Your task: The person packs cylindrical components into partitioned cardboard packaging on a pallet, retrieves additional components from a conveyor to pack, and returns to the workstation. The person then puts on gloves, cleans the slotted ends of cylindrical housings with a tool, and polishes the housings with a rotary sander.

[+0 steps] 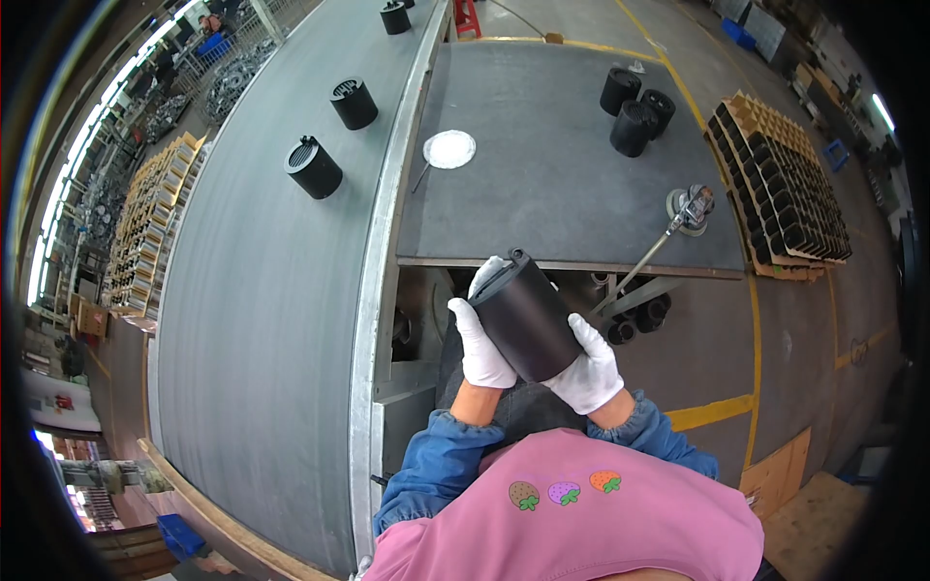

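A large black cylinder is held tilted in front of my body, near the front edge of the grey side table. My left hand, in a white glove, grips its left side, with some fingers behind its upper end. Around the lower right side wraps my gloved right hand. At the cylinder's upper end a small black knob and a slot show. The fingertips behind the cylinder are partly hidden.
Black cylinders with ribbed tops stand on the conveyor belt at left. The side table holds a white round pad, several black cylinders and a metal tool. Cartons of black parts are stacked at right.
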Action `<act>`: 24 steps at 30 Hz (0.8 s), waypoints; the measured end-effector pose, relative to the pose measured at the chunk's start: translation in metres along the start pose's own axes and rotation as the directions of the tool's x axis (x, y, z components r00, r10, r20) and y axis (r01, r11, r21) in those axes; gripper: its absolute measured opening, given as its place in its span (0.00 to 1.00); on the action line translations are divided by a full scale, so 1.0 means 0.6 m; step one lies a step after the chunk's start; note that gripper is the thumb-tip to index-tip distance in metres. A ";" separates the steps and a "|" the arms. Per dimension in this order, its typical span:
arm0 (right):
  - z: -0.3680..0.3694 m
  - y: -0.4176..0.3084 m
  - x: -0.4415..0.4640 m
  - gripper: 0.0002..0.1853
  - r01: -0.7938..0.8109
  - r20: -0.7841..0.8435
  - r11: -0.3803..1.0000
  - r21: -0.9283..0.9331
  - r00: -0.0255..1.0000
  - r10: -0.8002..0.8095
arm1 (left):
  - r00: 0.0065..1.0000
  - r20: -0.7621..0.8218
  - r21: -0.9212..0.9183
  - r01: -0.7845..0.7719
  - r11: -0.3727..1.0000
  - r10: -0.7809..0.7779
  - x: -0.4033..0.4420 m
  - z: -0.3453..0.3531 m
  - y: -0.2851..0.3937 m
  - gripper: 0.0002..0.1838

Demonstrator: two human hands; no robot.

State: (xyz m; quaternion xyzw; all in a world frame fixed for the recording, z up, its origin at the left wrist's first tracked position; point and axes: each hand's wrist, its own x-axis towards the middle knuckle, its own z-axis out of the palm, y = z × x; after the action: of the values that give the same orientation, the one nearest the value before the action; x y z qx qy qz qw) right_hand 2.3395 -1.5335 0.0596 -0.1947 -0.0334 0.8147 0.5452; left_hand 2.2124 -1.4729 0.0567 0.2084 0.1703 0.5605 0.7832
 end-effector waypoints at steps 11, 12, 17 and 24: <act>0.004 -0.001 -0.009 0.20 0.173 -0.001 0.821 -0.543 0.978 -0.207 | 0.978 -0.197 0.091 0.089 0.992 -0.070 0.001 -0.004 0.001 0.50; 0.012 0.002 -0.009 0.18 0.205 -0.026 0.763 -0.613 0.960 -0.279 | 0.978 -0.198 0.091 0.088 0.992 -0.069 0.000 -0.009 -0.002 0.50; 0.023 0.010 -0.001 0.17 0.350 0.177 0.307 -0.885 0.863 -0.473 | 0.993 -0.115 0.127 0.040 0.991 -0.026 -0.002 -0.046 -0.030 0.44; 0.010 0.002 0.022 0.23 0.445 0.655 -0.505 -0.740 0.646 -0.391 | 0.994 -0.022 0.040 0.106 0.994 -0.105 -0.010 -0.016 -0.007 0.25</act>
State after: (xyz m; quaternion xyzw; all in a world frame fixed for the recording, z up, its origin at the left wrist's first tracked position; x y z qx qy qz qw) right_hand 2.3323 -1.5213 0.0613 -0.4822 -0.7262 0.1542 0.4652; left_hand 2.2092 -1.4783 0.0462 0.2096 0.2002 0.5169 0.8055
